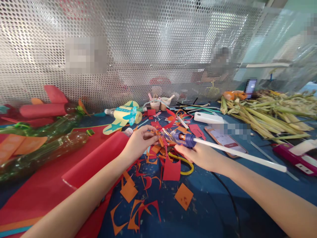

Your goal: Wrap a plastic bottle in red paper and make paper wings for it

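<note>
My right hand (201, 157) is wrapped round a blue hot glue gun (186, 138). A long white glue stick (237, 153) sticks out of its back end towards the right. The gun's nozzle points left, close to the fingertips of my left hand (138, 142). Those fingers are pinched on a small orange paper piece (160, 141); whether the nozzle touches it I cannot tell. Below the hands lie a red paper piece (172, 169) and a yellow loop (187, 168). A red paper-wrapped bottle (96, 158) lies beside my left forearm.
Orange and red paper scraps (128, 191) litter the blue table (198, 211). A yellow paper-trimmed bottle plane (125, 115), green plastic bottles (56, 148) and two small cups (164, 104) lie around. On the right are a phone (224, 140), dried husks (269, 115) and a magenta power strip (294, 158).
</note>
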### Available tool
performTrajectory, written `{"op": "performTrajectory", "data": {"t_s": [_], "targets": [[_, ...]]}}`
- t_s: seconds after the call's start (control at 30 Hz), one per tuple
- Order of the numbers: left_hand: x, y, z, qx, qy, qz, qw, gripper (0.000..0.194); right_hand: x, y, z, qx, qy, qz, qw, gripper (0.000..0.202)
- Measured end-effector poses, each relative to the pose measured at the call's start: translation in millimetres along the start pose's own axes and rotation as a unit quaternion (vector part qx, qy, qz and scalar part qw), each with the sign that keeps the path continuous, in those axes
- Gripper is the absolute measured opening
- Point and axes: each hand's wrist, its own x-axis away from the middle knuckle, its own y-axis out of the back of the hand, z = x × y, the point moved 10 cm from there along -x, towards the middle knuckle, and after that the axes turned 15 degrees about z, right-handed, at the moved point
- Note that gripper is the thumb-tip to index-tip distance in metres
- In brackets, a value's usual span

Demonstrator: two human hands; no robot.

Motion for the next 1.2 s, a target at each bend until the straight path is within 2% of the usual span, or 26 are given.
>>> {"op": "performTrajectory", "data": {"t_s": [0.83, 1.2], "targets": [[1.9, 7.1, -9.7, -0.002, -0.010, -0.025, 1.000, 0.013, -1.4, -2.0, -0.1, 0.007, 0.005, 0.013, 1.000, 0.043], [2.1, 11.5, -11.5, 0.014, -0.027, -0.036, 0.999, 0.016, -1.6, 0.4, 1.5, 0.020, 0.012, -0.003, 1.000, 0.039]]}}
